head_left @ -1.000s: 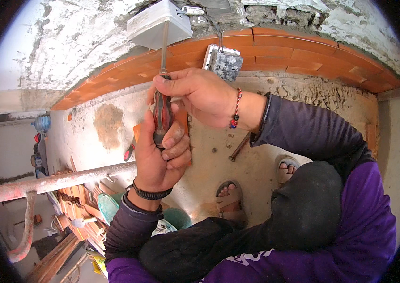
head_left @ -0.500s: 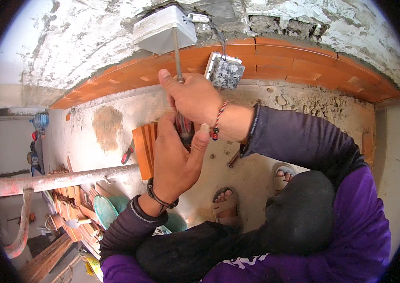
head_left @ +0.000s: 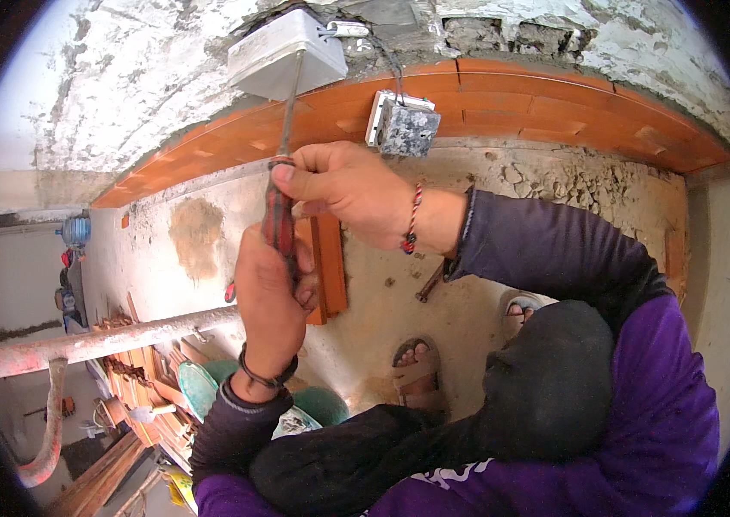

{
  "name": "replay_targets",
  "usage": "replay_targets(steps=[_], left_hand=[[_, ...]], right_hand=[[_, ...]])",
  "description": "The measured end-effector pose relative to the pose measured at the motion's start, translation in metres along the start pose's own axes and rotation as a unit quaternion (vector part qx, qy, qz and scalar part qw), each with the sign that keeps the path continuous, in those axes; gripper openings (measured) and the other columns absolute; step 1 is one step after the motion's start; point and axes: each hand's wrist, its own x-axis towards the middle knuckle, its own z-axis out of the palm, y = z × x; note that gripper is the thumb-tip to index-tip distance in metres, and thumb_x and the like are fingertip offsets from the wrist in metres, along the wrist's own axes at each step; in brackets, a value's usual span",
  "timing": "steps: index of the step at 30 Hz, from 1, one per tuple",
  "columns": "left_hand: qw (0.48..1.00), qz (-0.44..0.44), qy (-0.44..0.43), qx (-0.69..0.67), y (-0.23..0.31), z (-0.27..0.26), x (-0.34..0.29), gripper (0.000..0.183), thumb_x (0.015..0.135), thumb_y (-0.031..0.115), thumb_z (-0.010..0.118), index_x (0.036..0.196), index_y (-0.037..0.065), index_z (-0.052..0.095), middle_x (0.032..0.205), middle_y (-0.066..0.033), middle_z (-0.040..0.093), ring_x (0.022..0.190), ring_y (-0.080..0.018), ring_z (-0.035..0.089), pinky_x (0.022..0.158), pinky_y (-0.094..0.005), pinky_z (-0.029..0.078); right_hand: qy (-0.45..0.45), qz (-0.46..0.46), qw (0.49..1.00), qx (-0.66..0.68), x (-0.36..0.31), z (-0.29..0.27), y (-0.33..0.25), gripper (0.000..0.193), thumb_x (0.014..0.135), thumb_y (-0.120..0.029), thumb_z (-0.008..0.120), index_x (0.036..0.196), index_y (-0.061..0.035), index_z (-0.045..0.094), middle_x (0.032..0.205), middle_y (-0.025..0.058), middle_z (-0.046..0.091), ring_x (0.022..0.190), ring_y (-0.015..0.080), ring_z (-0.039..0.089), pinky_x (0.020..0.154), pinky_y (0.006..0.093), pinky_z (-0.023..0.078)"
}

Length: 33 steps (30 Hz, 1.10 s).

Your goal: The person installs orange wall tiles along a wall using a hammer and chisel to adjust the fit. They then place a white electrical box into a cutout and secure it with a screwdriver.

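Observation:
Both my hands are on a long screwdriver (head_left: 279, 214) with a dark red and black handle. My left hand (head_left: 272, 280) wraps the lower part of the handle. Higher up, my right hand (head_left: 335, 183) pinches the handle's front end with thumb and fingers. The thin shaft runs up to a white box (head_left: 283, 56) at the wall, and its tip meets the box's near side. A small white connector piece (head_left: 348, 29) sticks out at the box's right. Beside the box, a grey, mortar-stained socket box (head_left: 408, 129) hangs from a dark cable.
Orange tiles (head_left: 503, 99) line the foot of the rough wall. Loose tiles (head_left: 327, 267) lie on the floor behind my left hand. A bolt-like metal piece (head_left: 429, 283) lies near my sandalled foot (head_left: 417, 370). At left, a paint-stained pipe (head_left: 106, 332) crosses near green buckets (head_left: 199, 389).
My hands have shifted left with the screwdriver, baring its handle. My right hand has moved from around the shaft to a pinch at the handle's front. The view has shifted slightly.

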Motion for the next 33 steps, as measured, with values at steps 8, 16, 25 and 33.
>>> replay_targets(steps=[8, 16, 25, 33], left_hand=[[0.928, -0.177, -0.116, -0.307, -0.014, -0.015, 0.007, 0.048, 0.099, 0.052, 0.032, 0.100, 0.009, 0.054, 0.058, 0.0047, 0.042, 0.043, -0.0039, 0.034, 0.037, -0.0180, 0.027], [0.975, 0.117, 0.072, 0.175, -0.038, -0.005, 0.007, 0.046, 0.100, 0.051, 0.032, 0.101, 0.009, 0.053, 0.061, 0.0020, 0.044, 0.045, -0.0057, 0.035, 0.038, -0.0196, 0.027], [0.988, -0.118, -0.041, -0.088, -0.017, 0.009, -0.002, 0.046, 0.100, 0.050, 0.032, 0.102, 0.009, 0.052, 0.069, 0.0020, 0.048, 0.049, -0.0057, 0.037, 0.040, -0.0193, 0.030], [0.912, -0.188, -0.210, -0.299, -0.029, -0.009, 0.010, 0.044, 0.099, 0.051, 0.034, 0.102, 0.010, 0.051, 0.067, 0.0030, 0.045, 0.055, -0.0042, 0.039, 0.046, -0.0180, 0.033]], right_hand=[[-0.016, 0.034, 0.995, 0.087, -0.001, 0.006, 0.001, 0.029, 0.091, -0.032, 0.063, 0.097, -0.0046, 0.060, 0.092, 0.0034, 0.062, 0.077, 0.0097, 0.054, 0.071, 0.0233, 0.044], [0.077, 0.068, 0.994, -0.047, 0.007, 0.010, 0.003, 0.027, 0.092, -0.029, 0.062, 0.100, -0.0034, 0.059, 0.092, 0.0035, 0.062, 0.078, 0.0109, 0.055, 0.067, 0.0252, 0.045], [0.048, 0.078, 0.996, 0.011, -0.006, 0.005, -0.003, 0.029, 0.093, -0.028, 0.060, 0.105, -0.0017, 0.059, 0.093, 0.0055, 0.064, 0.076, 0.0105, 0.058, 0.064, 0.0247, 0.045], [-0.047, 0.054, 0.994, 0.088, -0.009, -0.008, -0.010, 0.028, 0.090, -0.030, 0.065, 0.098, -0.0032, 0.059, 0.096, 0.0084, 0.066, 0.073, 0.0104, 0.059, 0.061, 0.0239, 0.046]])
